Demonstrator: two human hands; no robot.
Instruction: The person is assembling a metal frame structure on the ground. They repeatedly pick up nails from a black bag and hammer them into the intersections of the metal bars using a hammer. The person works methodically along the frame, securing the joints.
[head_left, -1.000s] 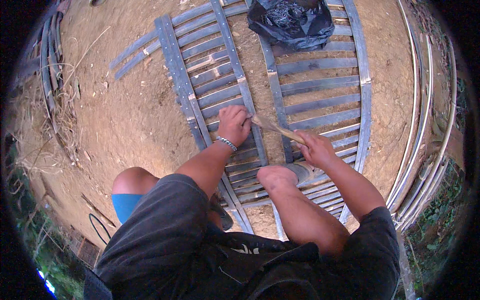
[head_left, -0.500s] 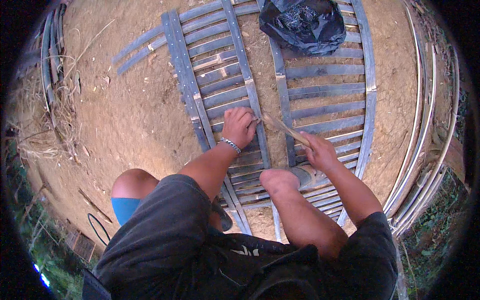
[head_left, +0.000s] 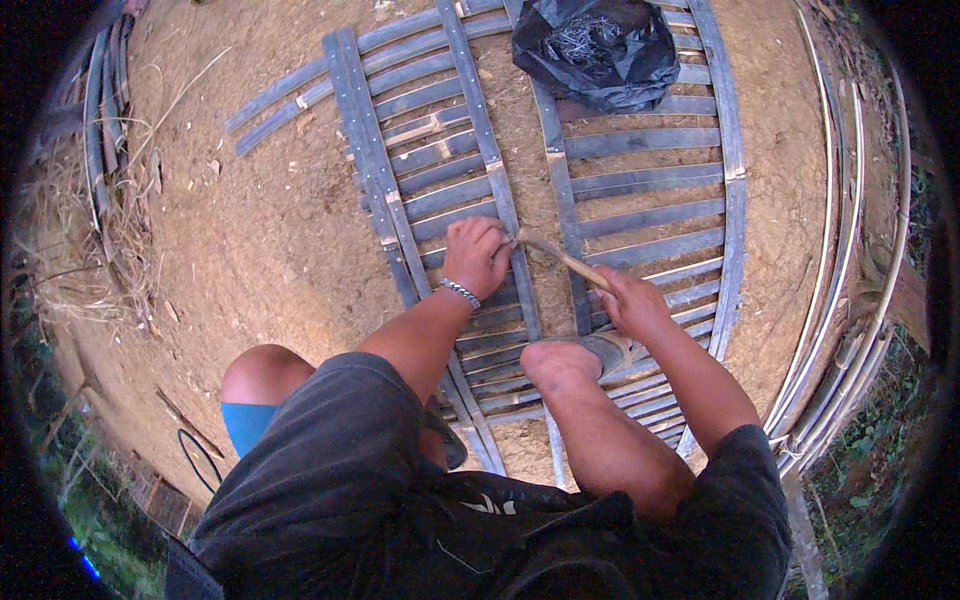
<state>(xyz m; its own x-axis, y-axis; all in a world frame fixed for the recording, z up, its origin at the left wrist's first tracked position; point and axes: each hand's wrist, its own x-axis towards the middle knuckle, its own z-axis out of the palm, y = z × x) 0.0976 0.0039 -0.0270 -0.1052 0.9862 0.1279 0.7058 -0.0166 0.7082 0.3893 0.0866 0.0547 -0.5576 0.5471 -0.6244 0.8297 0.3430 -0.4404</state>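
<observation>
Hammer wrapped in the right hand, reaching the right edge of the left panel, where the left hand pinches something unclear, seemingly steadying it; nail bag, likely for easy reach, across the right panel's left edge.

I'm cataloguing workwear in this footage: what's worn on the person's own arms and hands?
The left hand is gloveless, with a silver-coloured chain-link bracelet at its wrist. The right hand is gloveless too, with no bracelet visible. The left sleeve and right sleeve are short and near-black.
</observation>
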